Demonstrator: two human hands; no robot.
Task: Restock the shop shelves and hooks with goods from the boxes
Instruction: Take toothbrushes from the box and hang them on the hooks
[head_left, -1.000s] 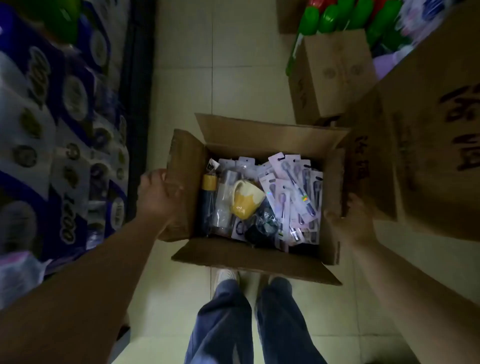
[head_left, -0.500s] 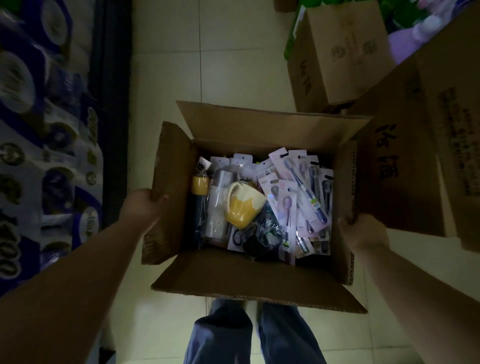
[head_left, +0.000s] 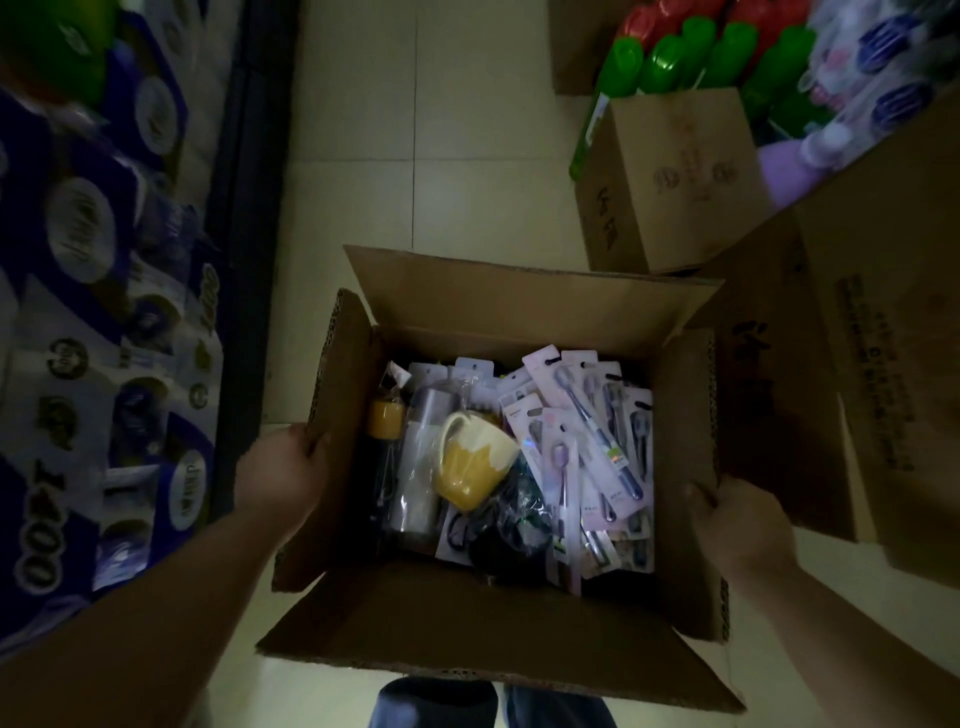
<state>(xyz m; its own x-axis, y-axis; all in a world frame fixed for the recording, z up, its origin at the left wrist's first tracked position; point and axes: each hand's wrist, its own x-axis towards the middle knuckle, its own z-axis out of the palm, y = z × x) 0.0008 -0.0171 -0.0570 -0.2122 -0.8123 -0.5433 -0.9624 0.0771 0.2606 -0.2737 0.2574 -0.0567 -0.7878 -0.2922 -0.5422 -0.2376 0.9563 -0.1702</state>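
Head camera looks straight down on the grip: left hand (head_left: 278, 475) clasps the outside of the open cardboard box (head_left: 498, 618) at its left flap, thumb hooked over the corrugated edge, fingers hidden behind the wall. Right hand (head_left: 740, 527) holds the opposite wall, thumb on the rim, fingers wrapped out of sight. Both hands are closed on the box, which hangs between them above the tiled floor (head_left: 467, 130), over the person's jeans (head_left: 434, 704).

Inside, a yellow and cream mug (head_left: 475, 460) lies on its side atop the heap, touching carded toothbrush packs (head_left: 587, 436) fanned along the right. A yellow-capped bottle (head_left: 385, 415) and a clear-wrapped bottle (head_left: 415, 467) lie along the left wall.

Here's the worry: the left hand seems to be holding mostly by a loose flap, and a flap can fold or tear under load, so that side could drop. Tip the box and the mug, resting loose on top, is the first thing to roll out and break on tile.

It's tight too. A big lettered carton (head_left: 883, 338) sits just beside the right hand, a smaller sealed carton (head_left: 670, 176) beyond, tissue multipacks (head_left: 93, 312) stacked on the left. A swing either way risks clipping something. It's dim as well.
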